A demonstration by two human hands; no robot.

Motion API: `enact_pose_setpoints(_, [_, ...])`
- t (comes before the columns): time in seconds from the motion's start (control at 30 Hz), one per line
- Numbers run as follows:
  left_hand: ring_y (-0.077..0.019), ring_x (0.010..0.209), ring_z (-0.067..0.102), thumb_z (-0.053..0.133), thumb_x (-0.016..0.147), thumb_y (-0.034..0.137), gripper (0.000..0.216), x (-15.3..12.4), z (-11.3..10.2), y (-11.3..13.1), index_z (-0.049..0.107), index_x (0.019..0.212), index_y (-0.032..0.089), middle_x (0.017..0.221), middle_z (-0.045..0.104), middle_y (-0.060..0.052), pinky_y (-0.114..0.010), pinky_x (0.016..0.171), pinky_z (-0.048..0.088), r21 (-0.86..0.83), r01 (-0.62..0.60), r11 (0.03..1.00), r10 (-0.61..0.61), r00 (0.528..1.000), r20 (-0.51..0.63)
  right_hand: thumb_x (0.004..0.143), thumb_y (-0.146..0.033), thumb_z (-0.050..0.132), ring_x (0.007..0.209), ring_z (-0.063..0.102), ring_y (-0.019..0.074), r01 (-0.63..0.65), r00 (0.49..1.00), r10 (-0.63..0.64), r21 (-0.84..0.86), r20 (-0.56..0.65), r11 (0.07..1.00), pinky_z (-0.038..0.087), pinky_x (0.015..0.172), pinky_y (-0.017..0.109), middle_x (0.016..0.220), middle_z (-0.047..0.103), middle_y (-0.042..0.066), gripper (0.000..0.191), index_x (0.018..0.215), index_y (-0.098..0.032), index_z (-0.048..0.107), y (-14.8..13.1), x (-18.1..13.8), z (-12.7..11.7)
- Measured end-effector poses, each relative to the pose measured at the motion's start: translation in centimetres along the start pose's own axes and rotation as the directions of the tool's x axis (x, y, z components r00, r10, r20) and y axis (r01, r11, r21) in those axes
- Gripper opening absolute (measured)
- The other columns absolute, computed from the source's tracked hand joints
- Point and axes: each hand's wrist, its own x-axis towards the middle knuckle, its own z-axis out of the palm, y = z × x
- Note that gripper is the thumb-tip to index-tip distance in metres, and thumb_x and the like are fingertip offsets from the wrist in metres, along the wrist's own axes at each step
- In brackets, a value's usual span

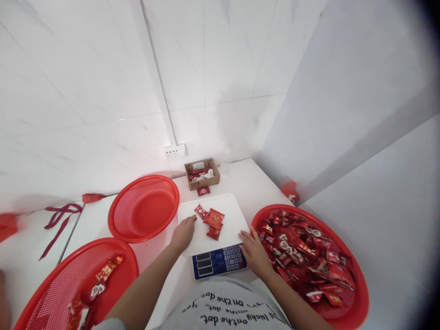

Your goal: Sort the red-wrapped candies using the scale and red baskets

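My left hand (184,233) is over the left part of a white tray (227,201) on a blue digital scale (215,262). Its fingers are drawn together, with a small red bit at the tips too small to name. Beside them on the tray lie several red candy packets (215,218), one of them a dotted red-and-white packet (201,211). At the tray's front right corner rests my right hand (253,252), fingers apart, touching the edge beside the keypad. Nothing shows in it.
A red basket (360,298) full of red packets stands right. On the left are a bare-bottomed red basket (146,208) and another red basket (129,256) with a few packets. Behind the tray sit a small cardboard box (202,182) and a red packet (203,191). Dark red ribbon (57,236) lies far left.
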Motion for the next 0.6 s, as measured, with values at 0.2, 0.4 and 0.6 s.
enact_pose_setpoints(0.2, [-0.0243, 0.113, 0.048, 0.023, 0.09, 0.021, 0.039, 1.3, -5.4, -3.9, 0.039, 0.124, 0.013, 0.121, 0.053, -0.015, -0.038, 0.093, 0.039, 0.021, 0.232, 0.972, -0.217, 0.937, -0.275, 0.083, -0.025, 0.039, 0.134, 0.018, 0.0243, 0.018, 1.0, -0.018, 0.004, -0.017, 1.0, 0.029, 0.104, 0.048, 0.129, 0.051, 0.006, 0.039, 0.117, -0.018, 0.055, 0.2, 0.0, 0.1])
enact_pose_setpoints(0.4, [-0.023, 0.123, 0.039, 0.03, 0.083, 0.012, 0.043, 2.7, -4.8, -3.2, 0.044, 0.124, 0.01, 0.13, 0.047, -0.014, -0.037, 0.104, 0.027, 0.086, 0.104, 0.991, -0.084, 0.973, -0.215, 0.083, -0.025, 0.039, 0.134, 0.019, 0.0242, 0.018, 1.0, -0.018, 0.005, -0.013, 1.0, 0.031, 0.104, 0.046, 0.128, 0.052, 0.007, 0.039, 0.117, -0.015, 0.055, 0.0, 0.0, 0.0])
enact_pose_setpoints(0.6, [-0.0186, 0.129, 0.031, 0.039, 0.069, -0.001, 0.062, 4.4, 0.8, 0.3, 0.045, 0.126, 0.021, 0.136, 0.044, -0.003, -0.036, 0.105, 0.024, 0.09, -0.14, 0.986, 0.137, 0.99, 0.04, 0.083, -0.023, 0.039, 0.134, 0.019, 0.0247, 0.014, 1.0, -0.014, -0.001, -0.013, 1.0, 0.031, 0.104, 0.048, 0.128, 0.051, 0.006, 0.039, 0.118, -0.018, 0.054, -0.1, 0.0, -0.1])
